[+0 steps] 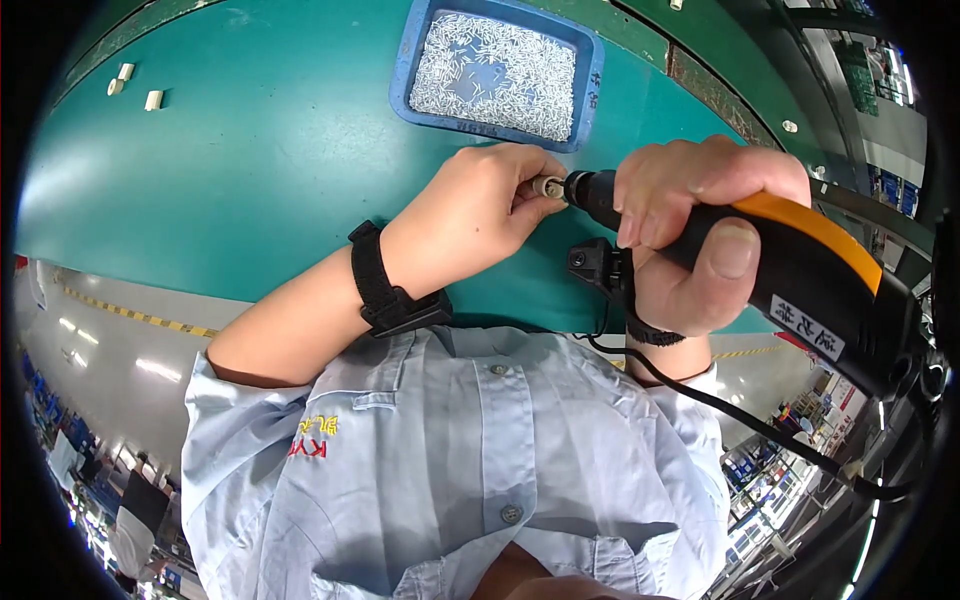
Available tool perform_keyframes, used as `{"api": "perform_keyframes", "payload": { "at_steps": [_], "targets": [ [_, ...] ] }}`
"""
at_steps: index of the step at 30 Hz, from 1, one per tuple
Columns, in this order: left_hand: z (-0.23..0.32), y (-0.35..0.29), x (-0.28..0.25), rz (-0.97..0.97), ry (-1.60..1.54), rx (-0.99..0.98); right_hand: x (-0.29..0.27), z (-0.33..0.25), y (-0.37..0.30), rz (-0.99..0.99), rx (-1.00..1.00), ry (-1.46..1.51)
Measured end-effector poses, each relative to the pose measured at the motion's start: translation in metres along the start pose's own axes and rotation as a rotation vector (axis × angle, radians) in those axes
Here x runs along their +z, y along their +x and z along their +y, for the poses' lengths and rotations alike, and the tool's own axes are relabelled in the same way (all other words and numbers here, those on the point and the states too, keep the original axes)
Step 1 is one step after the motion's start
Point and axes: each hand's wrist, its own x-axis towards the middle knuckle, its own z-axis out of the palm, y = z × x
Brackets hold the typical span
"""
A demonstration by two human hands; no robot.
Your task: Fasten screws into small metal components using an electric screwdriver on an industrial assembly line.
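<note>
My left hand (485, 205) pinches a small cream cylindrical part (546, 187) between thumb and fingers over the green work surface. Wrapped around a black and orange electric screwdriver (835, 285), my right hand (700, 215) keeps the tool nearly level, pointing left. The screwdriver's tip meets the open end of the cream part, or comes very close to it; the exact contact is too small to tell. Just beyond my hands lies a blue tray (402, 85) holding many small silvery, screw-like pieces (540, 85).
Several loose cream cylindrical parts (153, 100) lie at the far left of the green table (260, 150). A black cable (720, 398) runs from my right wrist's small black device (597, 262) toward the right. Along the far side runs a worn ledge (715, 95).
</note>
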Motion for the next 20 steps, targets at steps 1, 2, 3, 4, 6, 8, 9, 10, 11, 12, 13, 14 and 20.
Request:
{"api": "perform_keyframes", "payload": {
  "at_steps": [1, 2, 3, 4, 6, 8, 9, 10, 11, 12, 13, 14, 20],
  "targets": [
    [0.001, -0.001, 0.000, 0.002, 0.002, 0.002, 0.000, 0.000, -0.001, 0.011, 0.004, -0.019],
    [0.001, -0.001, 0.000, -0.003, 0.031, 0.007, -0.001, 0.000, -0.001, 0.009, 0.000, -0.016],
    [0.002, -0.001, -0.002, -0.011, 0.062, 0.015, 0.000, -0.001, 0.001, -0.011, -0.003, 0.024],
    [0.003, 0.000, -0.004, -0.018, 0.093, 0.024, 0.000, -0.002, 0.003, -0.033, -0.007, 0.065],
    [0.004, -0.002, -0.006, -0.010, 0.125, 0.100, -0.008, -0.002, 0.003, -0.084, -0.102, 0.251],
    [0.007, -0.004, -0.008, -0.018, 0.183, 0.243, -0.028, -0.012, -0.001, -0.100, -0.198, 0.395],
    [0.013, -0.003, -0.011, -0.031, 0.191, 0.247, -0.036, -0.028, -0.004, -0.067, -0.222, 0.414],
    [0.019, -0.001, -0.016, -0.022, 0.233, 0.266, -0.042, -0.033, -0.006, -0.050, -0.251, 0.440],
    [0.026, 0.003, -0.021, -0.016, 0.277, 0.287, -0.047, -0.032, -0.009, -0.048, -0.265, 0.445],
    [0.032, 0.007, -0.025, -0.012, 0.320, 0.310, -0.053, -0.029, -0.013, -0.021, -0.292, 0.444],
    [0.037, 0.013, -0.026, -0.015, 0.323, 0.320, -0.061, -0.029, -0.021, 0.004, -0.313, 0.437],
    [0.038, 0.023, -0.030, 0.016, 0.461, 0.318, -0.068, -0.030, -0.028, 0.031, -0.334, 0.427],
    [0.022, 0.067, -0.059, -0.279, 0.717, -0.113, -0.067, -0.016, -0.040, 0.033, -0.258, 0.408]
  ]
}}
